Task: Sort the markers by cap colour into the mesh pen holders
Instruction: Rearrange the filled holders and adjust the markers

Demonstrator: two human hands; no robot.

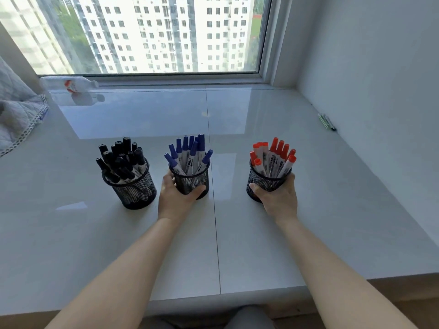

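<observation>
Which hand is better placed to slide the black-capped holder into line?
The left hand. It grips the blue holder right beside the black holder; the right hand grips the red holder, farthest away.

I am seeing two bare forearms reaching up from the bottom edge, with no sleeves showing on either as far as the frame is reaching. The left hand (174, 198) and the right hand (279, 198) are wearing no gloves, rings, watch or bands. Low in the middle, grey fabric is showing over what I am taking for the knees.
</observation>
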